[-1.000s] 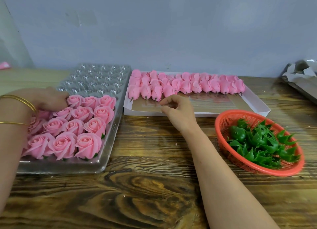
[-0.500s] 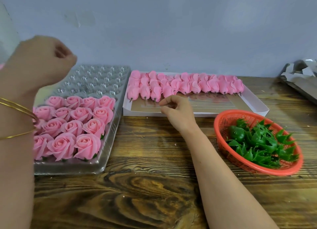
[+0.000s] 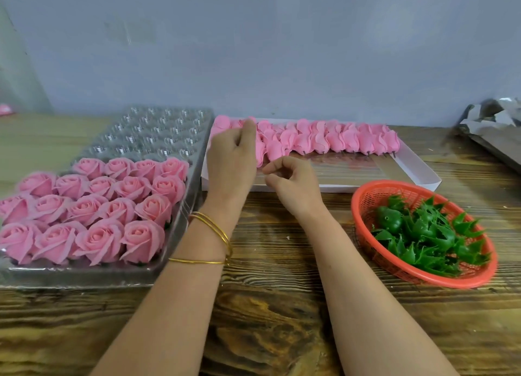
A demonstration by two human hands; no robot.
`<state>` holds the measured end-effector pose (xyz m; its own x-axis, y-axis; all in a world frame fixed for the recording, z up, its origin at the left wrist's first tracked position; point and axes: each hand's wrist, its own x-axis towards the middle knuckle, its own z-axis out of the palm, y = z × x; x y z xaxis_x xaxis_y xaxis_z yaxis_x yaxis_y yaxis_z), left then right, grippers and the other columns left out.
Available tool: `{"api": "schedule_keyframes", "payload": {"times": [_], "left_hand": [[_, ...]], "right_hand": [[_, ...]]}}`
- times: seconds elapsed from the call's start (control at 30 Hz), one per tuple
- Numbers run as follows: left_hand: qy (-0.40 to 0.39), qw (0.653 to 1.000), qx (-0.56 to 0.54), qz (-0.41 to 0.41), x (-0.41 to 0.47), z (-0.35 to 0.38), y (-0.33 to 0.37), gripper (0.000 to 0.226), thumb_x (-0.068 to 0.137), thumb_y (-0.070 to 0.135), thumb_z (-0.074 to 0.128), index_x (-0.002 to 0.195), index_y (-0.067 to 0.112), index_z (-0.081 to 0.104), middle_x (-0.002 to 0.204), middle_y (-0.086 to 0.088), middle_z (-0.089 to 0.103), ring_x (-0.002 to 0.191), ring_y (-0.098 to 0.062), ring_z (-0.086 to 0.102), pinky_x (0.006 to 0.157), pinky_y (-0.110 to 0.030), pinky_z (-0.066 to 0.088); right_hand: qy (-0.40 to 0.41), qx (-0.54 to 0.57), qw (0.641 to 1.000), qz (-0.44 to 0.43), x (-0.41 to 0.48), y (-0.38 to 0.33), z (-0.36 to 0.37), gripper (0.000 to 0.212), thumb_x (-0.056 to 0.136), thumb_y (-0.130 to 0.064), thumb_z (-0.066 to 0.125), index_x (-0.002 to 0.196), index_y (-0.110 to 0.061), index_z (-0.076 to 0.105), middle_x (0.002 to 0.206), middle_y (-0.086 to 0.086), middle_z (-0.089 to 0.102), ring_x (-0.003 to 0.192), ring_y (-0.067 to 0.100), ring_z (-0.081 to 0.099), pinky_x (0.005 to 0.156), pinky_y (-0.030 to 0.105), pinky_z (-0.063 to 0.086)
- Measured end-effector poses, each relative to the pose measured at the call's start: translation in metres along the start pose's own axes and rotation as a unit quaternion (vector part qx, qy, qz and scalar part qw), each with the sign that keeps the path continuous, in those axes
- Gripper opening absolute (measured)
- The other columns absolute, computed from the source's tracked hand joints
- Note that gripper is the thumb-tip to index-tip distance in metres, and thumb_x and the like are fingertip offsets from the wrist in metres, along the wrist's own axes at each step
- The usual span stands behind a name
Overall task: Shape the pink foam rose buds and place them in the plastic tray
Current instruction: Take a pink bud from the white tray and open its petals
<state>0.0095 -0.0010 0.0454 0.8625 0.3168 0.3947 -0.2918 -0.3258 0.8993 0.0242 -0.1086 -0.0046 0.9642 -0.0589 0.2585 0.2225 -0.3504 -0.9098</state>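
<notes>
A plain blue-grey wall (image 3: 282,51) stood behind a dark, strongly grained wooden table (image 3: 267,319); a paler wooden surface (image 3: 42,133) lay far left, softly lit.

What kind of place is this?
Probably a craft workbench for making artificial flowers: a plastic tray of finished pink foam roses, a white box of unshaped buds, and an orange basket of green plastic calyxes.

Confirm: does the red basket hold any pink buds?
No, the basket holds only green pieces.
</notes>
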Motion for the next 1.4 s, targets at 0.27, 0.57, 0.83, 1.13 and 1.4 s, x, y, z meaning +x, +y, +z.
{"api": "schedule_keyframes", "payload": {"times": [0.27,0.57,0.83,1.13,1.4], "left_hand": [[0.045,0.999,-0.023,0.002,-0.008,0.023,-0.034,0.046,0.104,0.024,0.039,0.058,0.022,0.045,0.053,0.01,0.046,0.05,0.001,0.047,0.052,-0.013,0.032],[0.063,0.997,-0.026,0.03,-0.018,0.029,-0.044,0.04,0.102,0.016,0.042,0.065,0.004,0.052,0.053,0.005,0.043,0.051,-0.006,0.039,0.05,-0.014,0.03],[0.103,0.994,-0.04,0.005,-0.014,0.026,-0.046,0.038,0.1,0.01,0.044,0.066,-0.006,0.054,0.052,0.003,0.041,0.056,-0.016,0.037,0.056,-0.028,0.028],[0.102,0.994,-0.044,-0.008,-0.012,0.026,-0.049,0.038,0.1,0.012,0.044,0.065,-0.001,0.053,0.052,0.005,0.039,0.053,-0.007,0.035,0.053,-0.021,0.029],[0.1,0.993,-0.055,-0.007,-0.011,0.026,-0.051,0.038,0.1,0.013,0.045,0.064,0.003,0.051,0.052,0.006,0.038,0.051,-0.005,0.035,0.052,-0.017,0.029]], "right_hand": [[0.024,-0.003,1.0,-0.014,0.001,0.0,0.002,0.024,0.075,0.002,0.063,0.072,-0.021,0.065,0.069,-0.006,0.063,0.06,-0.001,0.051,0.068,0.021,0.045],[0.121,0.03,0.992,0.017,0.012,-0.003,-0.001,0.014,0.082,-0.001,0.059,0.089,-0.012,0.063,0.077,-0.003,0.061,0.075,0.013,0.058,0.072,0.021,0.045],[0.111,-0.085,0.983,0.121,0.055,-0.003,-0.013,0.028,0.079,-0.011,0.062,0.058,-0.016,0.044,0.059,0.0,0.042,0.068,0.023,0.044,0.057,0.025,0.037],[0.035,-0.117,0.966,0.228,0.078,0.01,0.005,0.024,0.078,-0.031,0.062,0.085,-0.01,0.051,0.087,0.006,0.057,0.091,0.032,0.064,0.086,0.041,0.057],[0.039,-0.166,0.964,0.205,0.086,0.018,0.012,0.023,0.074,-0.029,0.061,0.078,-0.014,0.044,0.074,0.002,0.049,0.078,0.027,0.056,0.069,0.032,0.048]]}}
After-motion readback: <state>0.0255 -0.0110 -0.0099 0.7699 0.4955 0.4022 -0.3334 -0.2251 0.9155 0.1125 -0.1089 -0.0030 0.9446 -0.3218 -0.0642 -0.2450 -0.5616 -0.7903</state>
